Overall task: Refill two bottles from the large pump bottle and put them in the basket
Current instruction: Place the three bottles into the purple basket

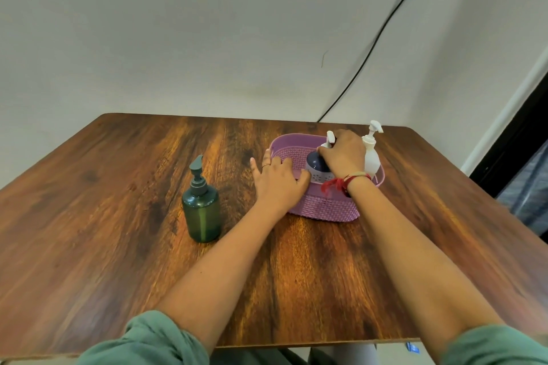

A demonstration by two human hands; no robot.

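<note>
Head view: the basket [326, 209], purple and perforated, stands on the table [118, 216], right of centre and toward the far edge. My left hand [277, 181] lies on the basket's left end. Its fingers are straight and spread, pointing away from me, and the thumb reaches over the near rim. A ring [264, 166] shows on one finger. My right hand [344, 154] reaches into the basket from above, fingers curled round the top of the dark bottle [315, 161]. This bottle stands upright inside the basket, near its middle, and its white pump head shows just beyond my knuckles. I cannot tell whether its base touches the basket floor. The white bottle [372, 157] stands upright at the basket's right end, just beside my right hand, pump nozzle pointing right. A red thread [341, 184] is tied round my right wrist. The green bottle [201, 210], the large pump bottle, stands upright on the table left of the basket, apart from my left hand, with its pump head fitted. Both sleeves [154, 341] are green and pushed up to the elbows. A black cable [382, 29] runs down the wall behind the table's far right edge.
</note>
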